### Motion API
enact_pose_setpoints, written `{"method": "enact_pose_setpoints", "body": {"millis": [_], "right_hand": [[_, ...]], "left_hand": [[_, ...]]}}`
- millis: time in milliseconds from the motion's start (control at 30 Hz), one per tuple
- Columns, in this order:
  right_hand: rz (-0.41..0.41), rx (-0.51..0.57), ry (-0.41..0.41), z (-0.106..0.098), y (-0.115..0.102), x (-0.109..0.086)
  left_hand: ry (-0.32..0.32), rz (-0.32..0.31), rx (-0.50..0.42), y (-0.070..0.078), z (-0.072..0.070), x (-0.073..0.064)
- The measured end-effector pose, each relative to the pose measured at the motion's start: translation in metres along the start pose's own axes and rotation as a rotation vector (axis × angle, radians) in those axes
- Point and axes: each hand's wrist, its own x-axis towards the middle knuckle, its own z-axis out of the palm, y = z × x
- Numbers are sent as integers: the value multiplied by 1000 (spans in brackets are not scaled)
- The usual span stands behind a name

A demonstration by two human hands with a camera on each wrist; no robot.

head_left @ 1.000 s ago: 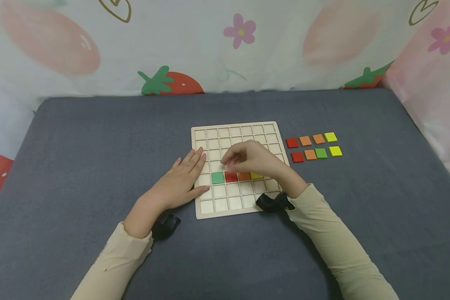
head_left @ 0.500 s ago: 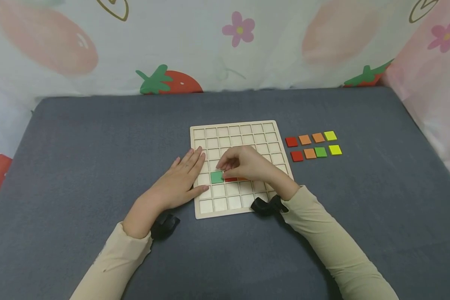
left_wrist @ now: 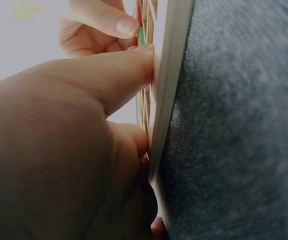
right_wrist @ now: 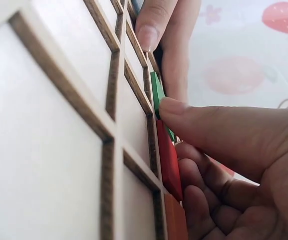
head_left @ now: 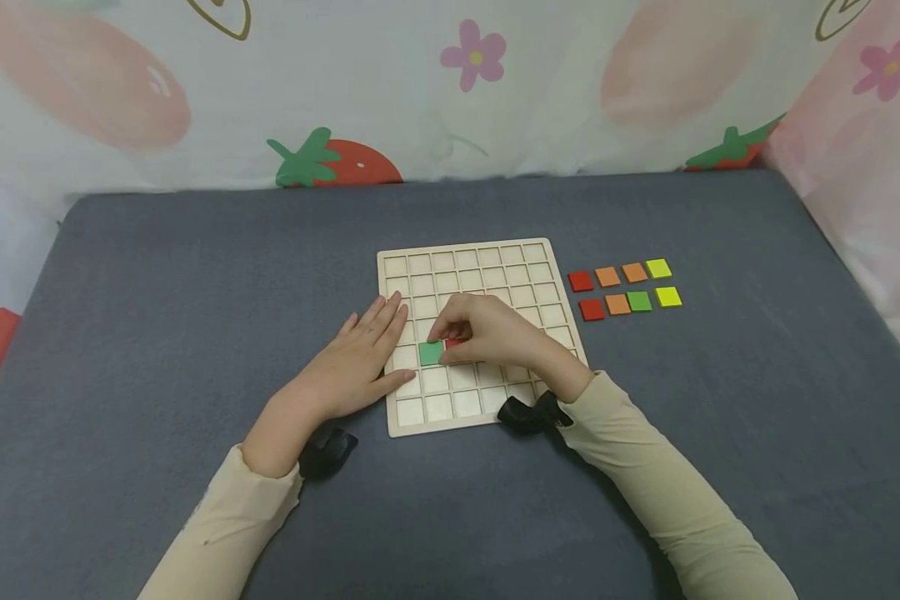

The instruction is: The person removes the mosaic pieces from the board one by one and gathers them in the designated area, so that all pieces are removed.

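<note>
A wooden grid board (head_left: 467, 403) lies flat on the grey cloth. In one of its rows sit a green tile (head_left: 430, 354) and a red tile (head_left: 453, 343). An orange tile (right_wrist: 175, 216) follows the red one in the right wrist view. My right hand (head_left: 495, 329) pinches the green tile by its edges, thumb on the near side and index finger on the far side. Flat on the board's left edge rests my left hand (head_left: 356, 358), fingers straight, thumb (left_wrist: 129, 75) on the rim. The right palm hides the cells to the right of the red tile.
Right of the board lie loose tiles in two rows: red (head_left: 581, 282), orange (head_left: 607, 277), yellow (head_left: 658, 268) and green (head_left: 639, 302) among them. A patterned curtain (head_left: 390, 92) hangs behind the table (head_left: 195, 275). Black straps with cameras (head_left: 328, 452) sit at both wrists.
My right hand has moved slightly left and down, from above the row onto the green tile's edges. The left hand keeps its place on the board. The view has shifted a little.
</note>
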Motion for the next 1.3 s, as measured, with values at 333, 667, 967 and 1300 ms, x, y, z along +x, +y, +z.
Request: {"method": "enact_pose_setpoints", "body": {"millis": [333, 667, 967, 1300], "right_hand": [[14, -9, -9, 0, -2, 0], [1, 11, 13, 0, -3, -1], [-5, 39, 24, 0, -2, 0], [-72, 72, 30, 0, 0, 0]], "left_hand": [[2, 0, 1, 0, -1, -1], [2, -3, -1, 0, 0, 0], [2, -3, -2, 0, 1, 0], [-6, -10, -6, 1, 0, 0]]}}
